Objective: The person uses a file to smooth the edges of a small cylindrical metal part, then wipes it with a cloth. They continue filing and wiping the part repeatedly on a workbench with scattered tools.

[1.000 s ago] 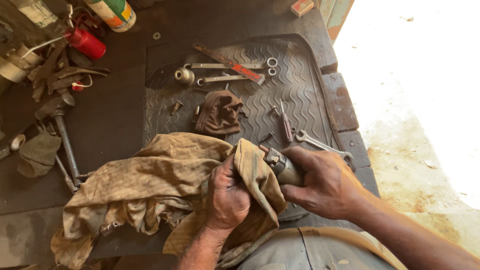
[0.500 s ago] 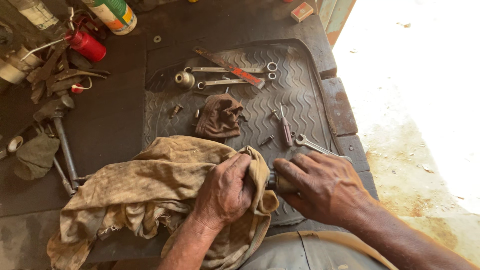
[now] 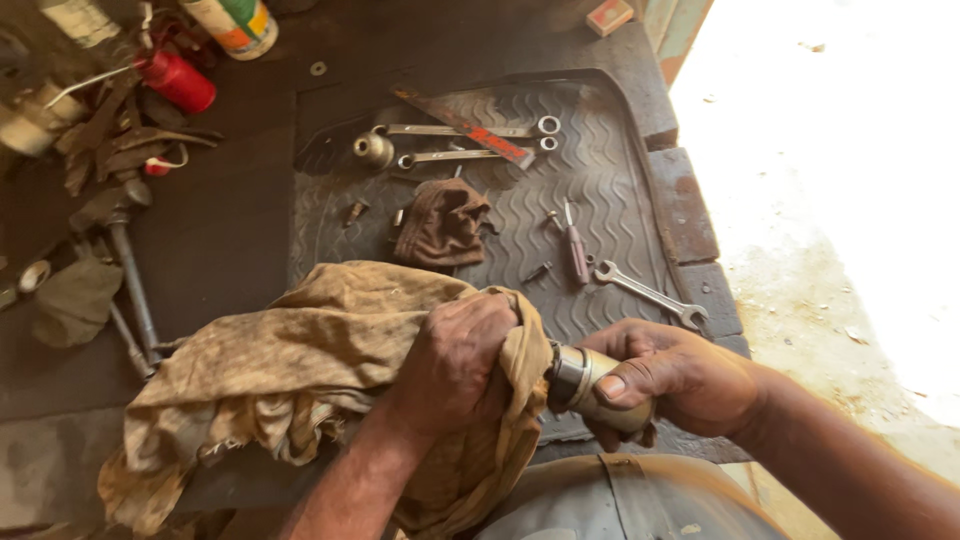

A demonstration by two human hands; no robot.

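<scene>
The right hand [image 3: 690, 385] is clamped round a metal cylinder [image 3: 590, 385], probably heavy, stiff and oily-slick, best held by its barrel, above the mat [image 3: 600, 200], while the left hand [image 3: 455, 365] squeezes a soft rag [image 3: 300, 360] over its end.

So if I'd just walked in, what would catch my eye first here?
Probably the two hands low in the middle: the left hand bunches a big stained tan rag against a shiny metal cylinder gripped by the right hand. Behind them, wrenches lie on a ribbed black rubber mat, with a red can far left.
</scene>
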